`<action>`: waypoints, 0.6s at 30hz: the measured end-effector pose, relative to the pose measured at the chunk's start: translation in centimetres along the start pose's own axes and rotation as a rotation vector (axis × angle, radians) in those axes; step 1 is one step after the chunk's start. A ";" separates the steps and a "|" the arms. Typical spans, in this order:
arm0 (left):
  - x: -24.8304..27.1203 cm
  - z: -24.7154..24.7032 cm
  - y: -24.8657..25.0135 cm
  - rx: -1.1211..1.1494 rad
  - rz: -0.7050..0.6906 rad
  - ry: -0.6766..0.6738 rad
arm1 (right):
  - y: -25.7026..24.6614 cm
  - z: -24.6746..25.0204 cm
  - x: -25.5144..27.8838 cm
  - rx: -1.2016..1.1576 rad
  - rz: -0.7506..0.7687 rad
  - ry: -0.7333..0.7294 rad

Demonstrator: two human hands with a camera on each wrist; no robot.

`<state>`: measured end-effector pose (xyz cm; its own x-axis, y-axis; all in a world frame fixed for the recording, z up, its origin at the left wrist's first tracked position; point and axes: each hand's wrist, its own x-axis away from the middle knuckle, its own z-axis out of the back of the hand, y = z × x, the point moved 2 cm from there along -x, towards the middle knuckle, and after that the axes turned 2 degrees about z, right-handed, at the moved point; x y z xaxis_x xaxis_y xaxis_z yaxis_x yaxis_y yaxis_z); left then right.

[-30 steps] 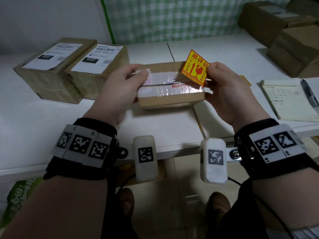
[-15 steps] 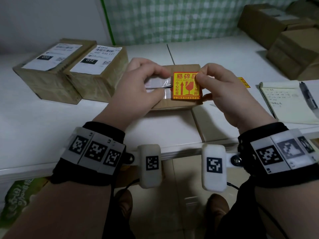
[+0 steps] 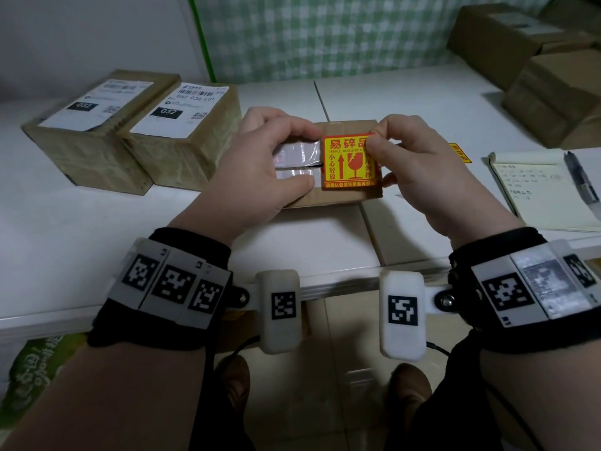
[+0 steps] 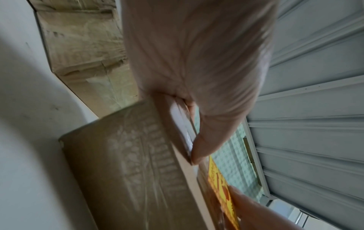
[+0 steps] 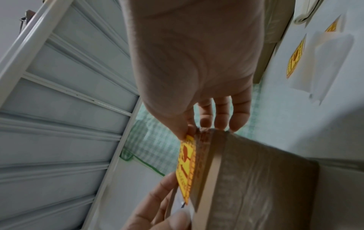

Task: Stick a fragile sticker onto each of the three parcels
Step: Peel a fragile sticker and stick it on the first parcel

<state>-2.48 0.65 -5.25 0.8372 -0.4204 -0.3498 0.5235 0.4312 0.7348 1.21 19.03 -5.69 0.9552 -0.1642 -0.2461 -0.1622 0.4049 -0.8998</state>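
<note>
A small brown taped parcel is held tilted toward me above the white table. My left hand grips its left end, thumb on the taped face, fingers over the far edge. A yellow and red fragile sticker lies against the right part of that face. My right hand pinches the sticker's top right corner. The right wrist view shows the sticker edge-on along the parcel. Two more parcels with white shipping labels stand at the left.
A spare sticker lies on the table to the right; the right wrist view shows loose stickers and a backing sheet there. An open notebook with a pen sits at the right edge. Large cardboard boxes stand back right.
My right hand brought the sticker down from above the parcel's far right corner onto its face. The left hand tilted the parcel toward me. Little has moved in the last half second.
</note>
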 end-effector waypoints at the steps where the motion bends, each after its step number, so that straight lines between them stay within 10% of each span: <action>1: 0.0 0.0 0.0 -0.006 -0.001 -0.001 | 0.0 0.0 0.0 0.019 0.008 0.002; 18: 0.0 -0.1 -0.2 -0.018 -0.040 -0.009 | 0.0 -0.5 -0.2 0.382 0.161 0.138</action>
<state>-2.59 0.66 -5.39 0.8142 -0.4444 -0.3736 0.5593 0.4281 0.7098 0.90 18.57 -5.83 0.8789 -0.1800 -0.4417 -0.1785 0.7347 -0.6545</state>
